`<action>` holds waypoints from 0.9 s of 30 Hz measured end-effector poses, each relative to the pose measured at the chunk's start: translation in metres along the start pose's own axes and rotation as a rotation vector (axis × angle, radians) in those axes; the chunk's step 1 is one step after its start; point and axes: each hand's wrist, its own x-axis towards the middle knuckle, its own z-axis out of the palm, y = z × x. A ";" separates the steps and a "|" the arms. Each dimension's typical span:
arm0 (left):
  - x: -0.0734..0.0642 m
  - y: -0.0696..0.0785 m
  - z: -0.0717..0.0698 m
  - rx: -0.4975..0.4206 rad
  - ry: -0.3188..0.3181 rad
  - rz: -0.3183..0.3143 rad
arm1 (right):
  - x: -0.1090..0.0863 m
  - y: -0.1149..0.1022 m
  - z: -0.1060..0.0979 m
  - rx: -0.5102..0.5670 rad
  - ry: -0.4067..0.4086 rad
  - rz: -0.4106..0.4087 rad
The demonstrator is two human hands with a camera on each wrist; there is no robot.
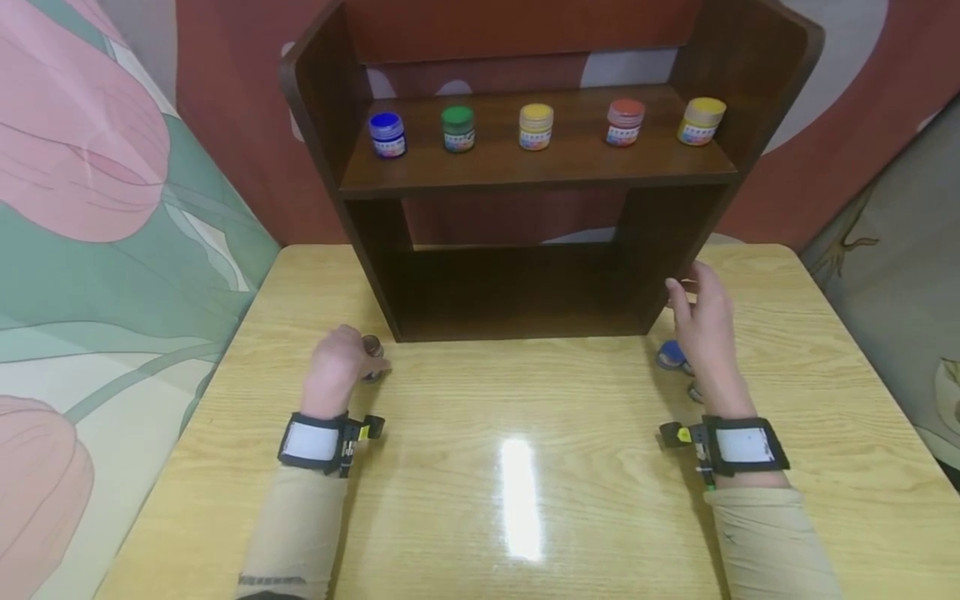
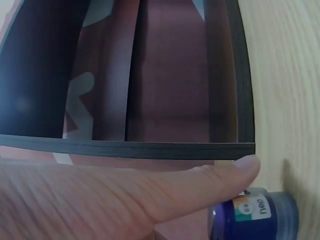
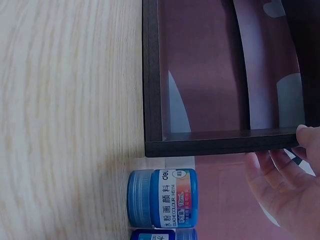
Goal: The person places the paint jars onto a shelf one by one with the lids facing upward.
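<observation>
A dark brown two-tier shelf (image 1: 525, 185) stands at the back of the table. My right hand (image 1: 707, 325) is at its right side panel, thumb on the front edge and fingers round the outer side, as the right wrist view shows. Below that hand lie paint jars, one blue (image 1: 671, 355), one light blue (image 3: 175, 197). My left hand (image 1: 335, 367) is low beside the shelf's left front corner, thumb stretched out across small paint jars (image 1: 371, 344). A dark blue jar (image 2: 250, 215) shows past that thumb; the other left fingers are hidden, so their hold is unclear.
On the upper tier stand several paint jars in a row: blue (image 1: 387, 133), green (image 1: 458, 127), yellow (image 1: 536, 127), red (image 1: 624, 122), and another yellow. The light wood table (image 1: 450, 500) reflects a bright lamp. Patterned cloth (image 1: 112, 250) hangs left and behind.
</observation>
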 end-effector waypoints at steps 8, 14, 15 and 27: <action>0.002 -0.002 0.001 0.045 -0.007 0.046 | 0.000 -0.001 0.000 -0.003 -0.003 0.003; -0.007 -0.001 -0.009 0.043 0.023 0.092 | -0.001 -0.002 0.000 -0.011 -0.008 0.010; -0.009 0.000 -0.011 0.038 0.024 0.103 | -0.001 -0.002 0.000 -0.013 -0.009 0.011; -0.009 0.009 -0.016 -0.008 -0.079 0.475 | -0.001 -0.001 0.000 -0.006 -0.007 0.001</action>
